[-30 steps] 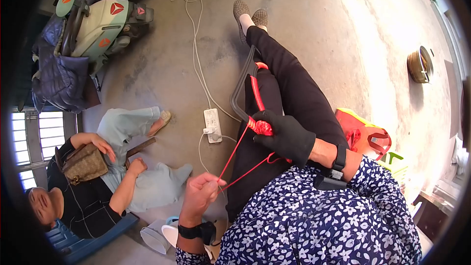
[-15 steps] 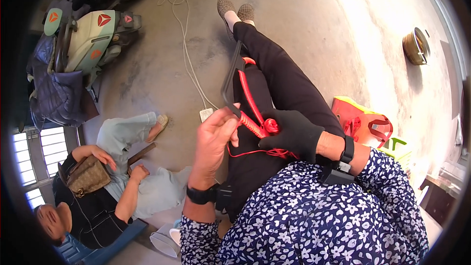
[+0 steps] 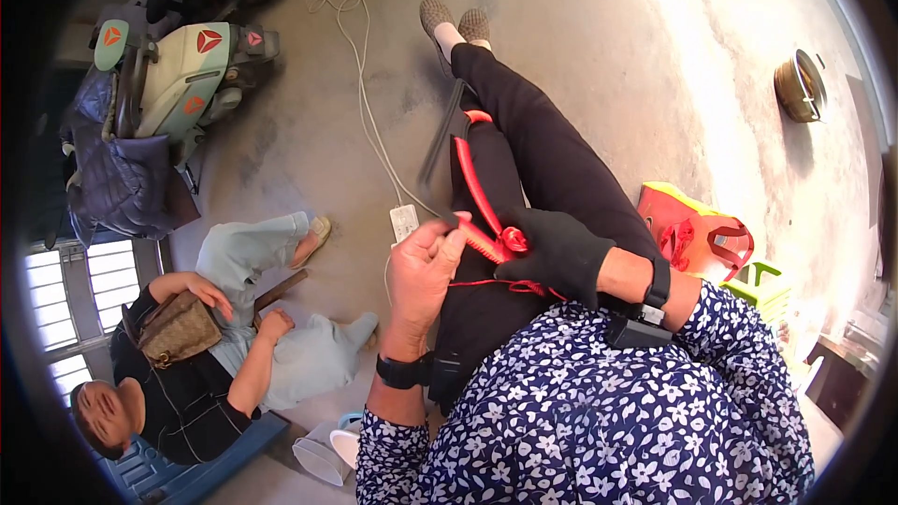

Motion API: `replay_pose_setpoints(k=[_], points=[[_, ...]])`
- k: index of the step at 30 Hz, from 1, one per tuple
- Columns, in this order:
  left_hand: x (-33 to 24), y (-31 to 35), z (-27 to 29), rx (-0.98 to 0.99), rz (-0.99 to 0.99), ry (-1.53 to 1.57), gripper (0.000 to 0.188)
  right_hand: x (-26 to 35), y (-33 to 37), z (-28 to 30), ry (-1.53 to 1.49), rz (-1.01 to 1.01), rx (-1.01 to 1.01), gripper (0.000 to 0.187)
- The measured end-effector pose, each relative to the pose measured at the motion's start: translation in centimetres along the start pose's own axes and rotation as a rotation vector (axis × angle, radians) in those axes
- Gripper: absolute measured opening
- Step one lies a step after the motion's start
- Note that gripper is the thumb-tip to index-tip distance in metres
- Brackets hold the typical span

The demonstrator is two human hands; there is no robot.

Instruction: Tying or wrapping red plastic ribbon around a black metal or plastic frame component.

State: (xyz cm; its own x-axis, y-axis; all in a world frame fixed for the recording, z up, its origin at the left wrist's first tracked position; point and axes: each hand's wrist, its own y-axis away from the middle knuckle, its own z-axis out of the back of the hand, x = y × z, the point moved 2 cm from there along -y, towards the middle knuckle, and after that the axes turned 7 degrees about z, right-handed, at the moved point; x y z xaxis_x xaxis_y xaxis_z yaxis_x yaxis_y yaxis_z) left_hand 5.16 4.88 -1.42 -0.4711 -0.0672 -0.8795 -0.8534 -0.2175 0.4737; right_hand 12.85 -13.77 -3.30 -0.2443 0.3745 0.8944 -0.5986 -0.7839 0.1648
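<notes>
Over my thighs lies an angular black frame (image 3: 436, 142), partly wrapped in red cord. A long red wrapped section (image 3: 475, 185) runs down its side toward my hands. My left hand (image 3: 423, 266), bare, is closed in a pinch by the black end of the frame, beside tight red coils (image 3: 485, 244). In a black glove, my right hand (image 3: 559, 252) is closed round the lower end of the frame, next to a small ball of red cord (image 3: 514, 238). A loose red cord (image 3: 482, 282) stretches below, between the hands; its left end is hidden behind my left fingers.
On the right stand a red and yellow bag (image 3: 697, 229), a lime-green plastic stool (image 3: 762, 288) and a bucket (image 3: 798, 89). At left a person (image 3: 178, 383) sits near a parked scooter (image 3: 182, 65). A white power strip (image 3: 404, 223) with cables lies on the floor.
My left hand has shifted slightly down and right, its fingers pinched closer together. The loose red cord runs straighter to it. My right hand keeps its hold; the whole view has shifted a little.
</notes>
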Motion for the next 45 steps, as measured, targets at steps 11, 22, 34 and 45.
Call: replay_pose_setpoints(k=[11,22,34,45], points=[[-0.8,7.8,0.3,0.263,0.273,0.564,0.023,-4.8,2.7,11.2,-1.017,-0.158,-0.471,0.035],[1.3,7.0,-0.4,0.643,0.26,0.97,0.022,-9.0,1.4,16.5,-1.227,0.1,-0.666,0.043],[0.1,-1.4,-1.6,0.187,-0.008,0.455,0.038,4.0,-3.2,6.7,0.474,0.168,-0.101,0.039],[1.5,-2.4,1.9,0.061,-0.058,0.728,0.027,3.7,-3.2,5.9,-0.111,0.288,-0.286,0.058]])
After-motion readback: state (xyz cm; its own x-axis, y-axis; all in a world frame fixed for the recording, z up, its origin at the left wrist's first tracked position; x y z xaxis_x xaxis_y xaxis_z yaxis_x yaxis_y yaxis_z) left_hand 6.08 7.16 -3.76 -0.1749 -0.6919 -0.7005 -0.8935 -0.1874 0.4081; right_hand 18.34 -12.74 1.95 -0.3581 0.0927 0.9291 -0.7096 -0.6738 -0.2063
